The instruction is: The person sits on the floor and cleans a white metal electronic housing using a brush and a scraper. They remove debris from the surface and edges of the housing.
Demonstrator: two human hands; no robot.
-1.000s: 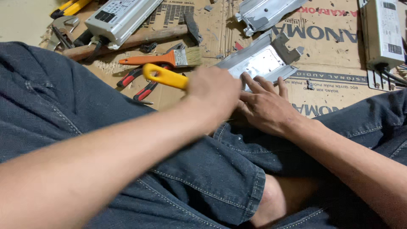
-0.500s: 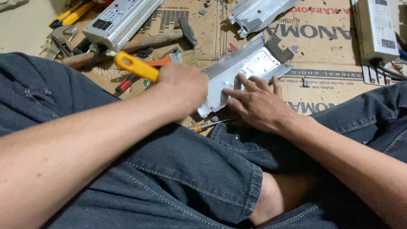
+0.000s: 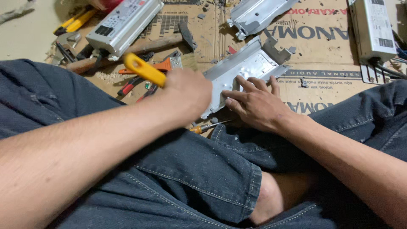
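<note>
Bottom of frame: person seated cross-legged in dark blue denim shorts (image 3: 190,178), both forearms running in from the lower corners. Left hand (image 3: 186,95), centre frame, is a closed fist round a yellow-handled tool (image 3: 144,70); handle sticks out toward upper left, working end hidden behind the fist, so tool type unclear. Right hand (image 3: 256,101), just right of centre, lies open and flat, fingers spread, pressing on the near end of a bent silver sheet-metal housing (image 3: 246,70). That housing sits tilted on the brown printed cardboard sheet (image 3: 335,51), centre frame, its near edge against the left fist. Small orange-handled screwdriver (image 3: 205,126) lies on the floor just below the housing, at the knee. Behind the left hand: an orange-handled flat tool (image 3: 163,65) and red-handled pliers (image 3: 131,85), partly covered. Further back, upper left: wooden-handled hammer (image 3: 140,48) with a long white rectangular power-supply box (image 3: 125,23) lying across it. Top centre: second grey metal housing (image 3: 258,15). Upper right: another white rectangular box (image 3: 373,27) with black cables at its near end.
</note>
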